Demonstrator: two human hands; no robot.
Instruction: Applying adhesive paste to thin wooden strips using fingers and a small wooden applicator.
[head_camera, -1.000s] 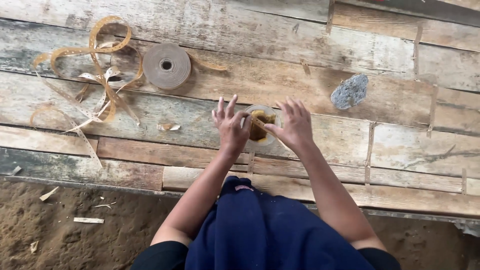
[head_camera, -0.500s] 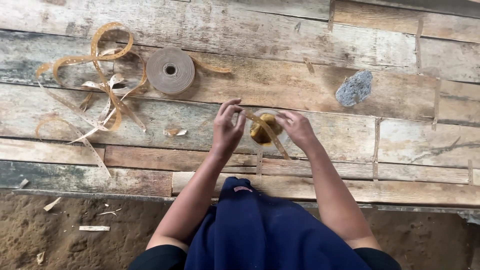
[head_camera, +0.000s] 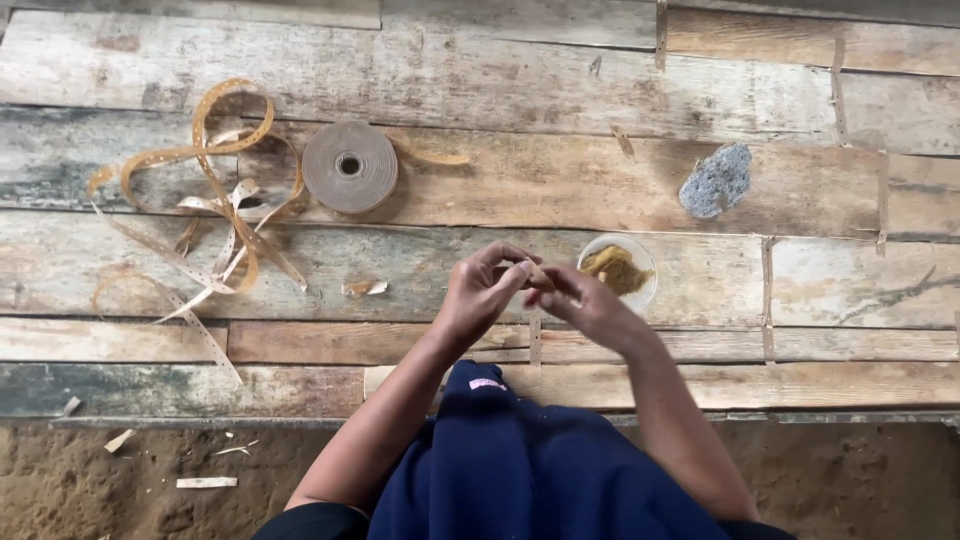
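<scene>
My left hand (head_camera: 480, 295) and right hand (head_camera: 590, 305) meet at frame centre, fingertips pinching a small strip (head_camera: 533, 272), beside the clear bowl (head_camera: 618, 270) of brown powder on the plank table (head_camera: 500, 70).

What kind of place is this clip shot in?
Likely a rough, informal craft workspace: a weathered plank platform above bare dirt ground, with a roll of tan strip, loose strip offcuts and a small bowl of brownish material.

Weathered, paint-flecked wooden planks (head_camera: 520, 80) form the work surface, with sandy dirt floor (head_camera: 150, 480) below.
</scene>
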